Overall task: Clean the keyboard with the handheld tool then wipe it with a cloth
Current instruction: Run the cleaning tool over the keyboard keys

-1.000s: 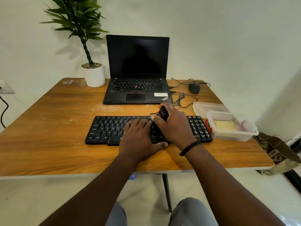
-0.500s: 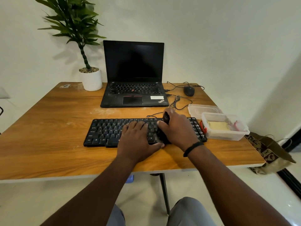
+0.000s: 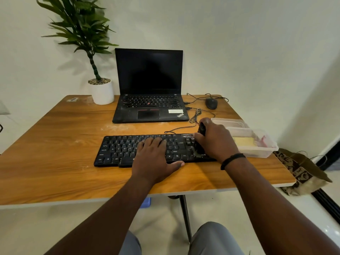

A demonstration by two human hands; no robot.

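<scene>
A black keyboard (image 3: 117, 150) lies across the middle of the wooden table (image 3: 55, 144). My left hand (image 3: 154, 159) rests flat on its centre keys, fingers straight, thumb over the front edge. My right hand (image 3: 217, 140) grips a small black handheld brush (image 3: 201, 129), held upright over the keyboard's right part; its pale bristles (image 3: 197, 153) touch the keys. A yellow cloth (image 3: 242, 141) lies inside a clear plastic box (image 3: 265, 153) just right of the keyboard. The keyboard's right end is hidden behind my right hand.
An open black laptop (image 3: 150, 107) stands behind the keyboard, with a white potted plant (image 3: 102, 91) to its left. A black mouse (image 3: 211, 103) and cables lie at the back right. The box's lid (image 3: 230, 122) sits behind the box. A brown bag (image 3: 301, 173) rests on the floor, right.
My right hand has carried the brush rightward along the keyboard, from near the centre to the right part. My left hand stays on the centre keys. The camera has tilted upward.
</scene>
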